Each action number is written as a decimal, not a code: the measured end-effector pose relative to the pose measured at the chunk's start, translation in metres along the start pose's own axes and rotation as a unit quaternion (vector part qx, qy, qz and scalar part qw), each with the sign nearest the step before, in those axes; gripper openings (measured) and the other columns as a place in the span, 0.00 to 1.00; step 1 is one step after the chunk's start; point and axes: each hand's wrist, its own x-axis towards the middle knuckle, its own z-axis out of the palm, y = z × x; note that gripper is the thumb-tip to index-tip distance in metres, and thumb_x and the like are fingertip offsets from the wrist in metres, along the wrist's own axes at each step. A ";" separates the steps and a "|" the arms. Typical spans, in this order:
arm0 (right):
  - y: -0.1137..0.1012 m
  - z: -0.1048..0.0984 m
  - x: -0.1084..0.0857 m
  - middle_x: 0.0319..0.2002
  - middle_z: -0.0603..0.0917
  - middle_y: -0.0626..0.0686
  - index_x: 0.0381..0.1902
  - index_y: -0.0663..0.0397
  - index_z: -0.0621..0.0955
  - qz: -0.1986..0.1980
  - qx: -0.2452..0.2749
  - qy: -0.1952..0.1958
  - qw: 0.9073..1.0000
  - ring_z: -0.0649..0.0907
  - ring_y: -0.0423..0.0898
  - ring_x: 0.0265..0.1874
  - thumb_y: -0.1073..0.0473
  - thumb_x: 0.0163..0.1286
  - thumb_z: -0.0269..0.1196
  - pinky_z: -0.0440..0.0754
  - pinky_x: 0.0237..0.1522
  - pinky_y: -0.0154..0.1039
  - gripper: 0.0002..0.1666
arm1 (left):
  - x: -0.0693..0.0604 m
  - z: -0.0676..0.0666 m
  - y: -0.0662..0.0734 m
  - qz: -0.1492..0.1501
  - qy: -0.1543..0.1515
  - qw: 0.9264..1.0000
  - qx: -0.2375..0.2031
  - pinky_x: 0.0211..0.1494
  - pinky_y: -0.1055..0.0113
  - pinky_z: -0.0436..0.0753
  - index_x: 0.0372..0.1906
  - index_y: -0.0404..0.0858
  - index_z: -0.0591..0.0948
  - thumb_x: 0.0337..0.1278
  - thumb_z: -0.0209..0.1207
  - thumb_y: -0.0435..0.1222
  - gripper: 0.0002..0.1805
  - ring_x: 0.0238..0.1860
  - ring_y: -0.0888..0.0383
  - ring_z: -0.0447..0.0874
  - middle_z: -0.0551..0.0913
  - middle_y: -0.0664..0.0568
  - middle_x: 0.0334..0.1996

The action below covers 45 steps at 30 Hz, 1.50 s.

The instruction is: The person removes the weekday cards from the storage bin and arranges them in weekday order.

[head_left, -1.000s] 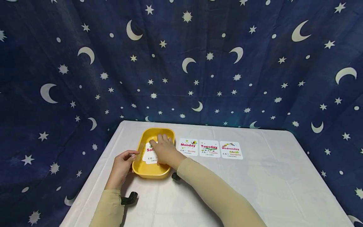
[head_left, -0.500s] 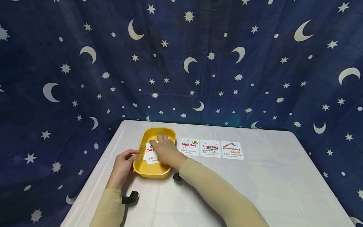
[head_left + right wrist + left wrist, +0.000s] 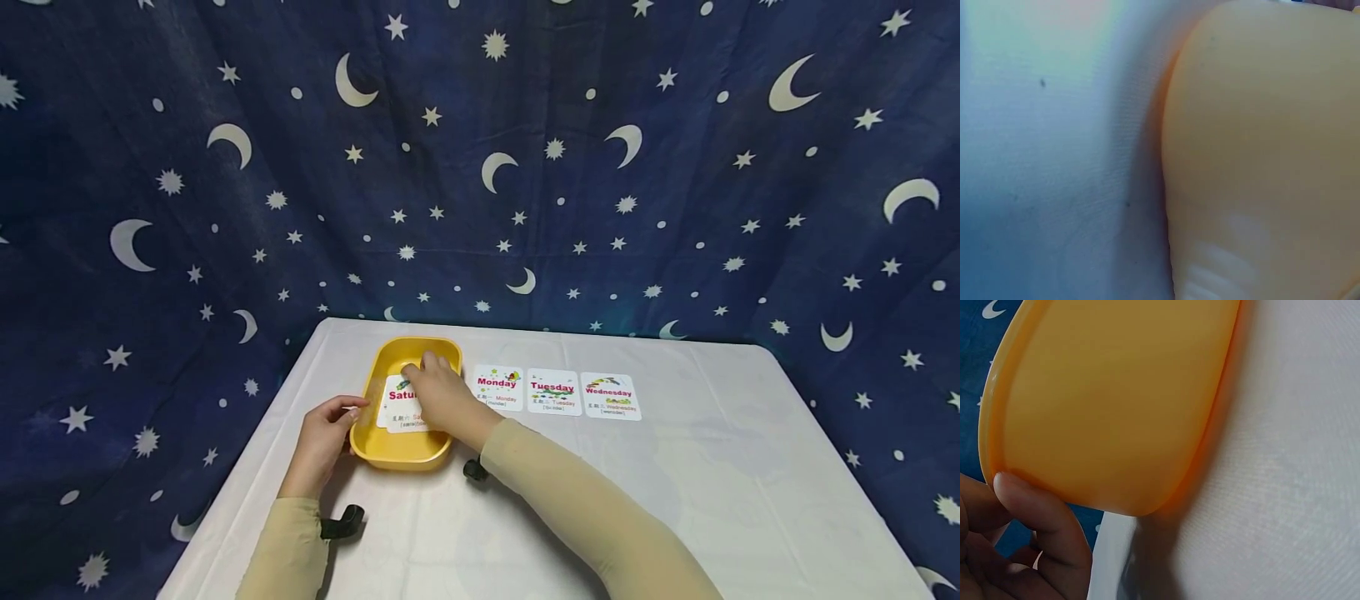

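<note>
A yellow tray (image 3: 399,452) stands at the left of the table, its outer side filling much of both wrist views. At its left rim my left hand (image 3: 321,435) pinches the edge; the left wrist view has a fingertip against the tray wall. Inside, a white card with red "Satur…" lettering (image 3: 403,408) lies over at least one other card. My right hand (image 3: 444,402) reaches in from the right and grips this Saturday card by its right side, covering part of the word. The right wrist view does not show those fingers at work.
Right of the tray, cards for Monday (image 3: 498,385), Tuesday (image 3: 554,390) and Wednesday (image 3: 611,395) lie face up in a row. A white cloth covers the table (image 3: 675,483). Behind hangs a dark blue curtain (image 3: 450,183) with moons and stars.
The right hand has shifted slightly right, and the Saturday card has slid with it, exposing more of its lettering and the card beneath. The left hand and tray stay put.
</note>
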 end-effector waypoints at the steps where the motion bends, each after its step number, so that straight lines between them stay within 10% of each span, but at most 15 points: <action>1: 0.000 -0.001 0.000 0.54 0.73 0.51 0.74 0.42 0.76 0.003 0.011 -0.002 1.000 0.71 0.48 0.48 0.66 0.65 0.73 0.76 0.53 0.38 0.40 | 0.000 0.000 0.000 0.000 0.000 1.000 0.000 0.24 0.69 0.81 0.62 0.31 0.83 0.82 0.54 0.30 0.14 0.23 0.57 0.78 0.81 0.41 0.45; 17: 0.003 -0.010 -0.005 0.55 0.80 0.49 0.64 0.42 0.84 0.024 0.154 0.006 0.988 0.80 0.45 0.48 0.74 0.60 0.71 0.81 0.61 0.38 0.36 | -0.002 0.000 0.000 0.000 0.002 1.000 0.010 0.25 0.68 0.82 0.62 0.32 0.83 0.82 0.54 0.30 0.15 0.26 0.55 0.80 0.82 0.40 0.48; 45: 0.016 -0.032 -0.019 0.57 0.90 0.48 0.55 0.44 0.91 0.090 0.355 0.062 0.929 0.82 0.45 0.56 0.74 0.70 0.60 0.81 0.63 0.42 0.26 | 0.001 0.000 -0.001 0.001 -0.001 1.000 0.011 0.25 0.69 0.81 0.63 0.33 0.83 0.82 0.55 0.31 0.15 0.25 0.58 0.79 0.81 0.43 0.46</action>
